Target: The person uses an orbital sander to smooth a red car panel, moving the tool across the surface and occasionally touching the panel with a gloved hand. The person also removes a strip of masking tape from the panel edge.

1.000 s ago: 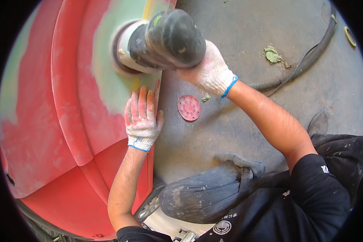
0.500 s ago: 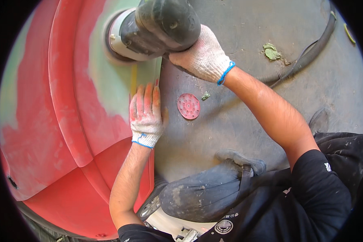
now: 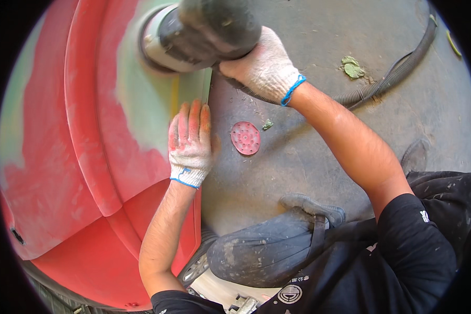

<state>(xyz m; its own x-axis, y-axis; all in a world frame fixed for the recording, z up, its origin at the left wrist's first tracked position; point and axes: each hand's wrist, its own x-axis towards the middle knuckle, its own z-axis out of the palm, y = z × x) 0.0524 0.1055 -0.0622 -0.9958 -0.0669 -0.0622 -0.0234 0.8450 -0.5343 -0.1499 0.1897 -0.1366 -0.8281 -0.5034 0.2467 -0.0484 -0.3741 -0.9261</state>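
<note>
The black sander [image 3: 204, 39] stood with its round pad at the pale-green patch [image 3: 141, 118] of the red car panel [image 3: 131, 162], near that panel's right edge, its body grasped by the gloved right hand [image 3: 264, 70]. The gloved left hand [image 3: 189, 138] lay flat along the same edge, fingers extended, gripping nothing. On the floor [image 3: 298, 167] beside it rested a perforated red disc [image 3: 245, 138] and, farther off, a ribbed hose [image 3: 403, 73].

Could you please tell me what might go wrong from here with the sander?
The left hand rests on the panel near the sander, so a slip might catch it. Only the right hand holds the sander, so control could waver. The ribbed hose lies on the floor and might snag.
</note>
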